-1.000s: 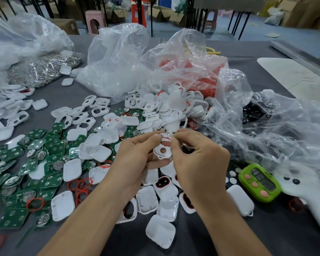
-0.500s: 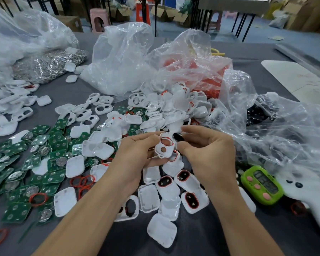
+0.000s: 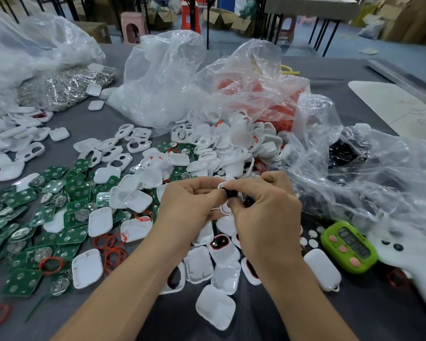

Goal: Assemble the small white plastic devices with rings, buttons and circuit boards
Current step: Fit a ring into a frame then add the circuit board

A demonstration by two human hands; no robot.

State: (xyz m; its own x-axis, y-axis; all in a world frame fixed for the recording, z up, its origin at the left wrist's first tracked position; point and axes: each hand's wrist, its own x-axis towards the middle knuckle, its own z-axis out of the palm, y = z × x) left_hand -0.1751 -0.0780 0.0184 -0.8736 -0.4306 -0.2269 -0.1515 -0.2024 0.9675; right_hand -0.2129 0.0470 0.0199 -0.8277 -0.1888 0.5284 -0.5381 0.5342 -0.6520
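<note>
My left hand [image 3: 190,203] and my right hand [image 3: 263,212] meet over the middle of the grey table. Between their fingertips is a small white plastic shell [image 3: 225,207], mostly hidden. My right thumb and forefinger press a black button [image 3: 230,193] against it. Green circuit boards [image 3: 35,217] lie spread at the left. Loose red rings [image 3: 111,242] rest among white shell halves [image 3: 86,271]. Shells fitted with red rings and black buttons [image 3: 220,243] lie just under my hands.
Clear plastic bags [image 3: 170,82] of white and red parts stand behind the pile, another bag [image 3: 354,168] with black parts at the right. A green timer [image 3: 349,247] and a white handheld tool [image 3: 418,264] lie at the right. A heap of metal clips [image 3: 64,87] is far left.
My right hand has brought the black button in from beside the shell and now presses it onto the shell; both hands have closed together around it.
</note>
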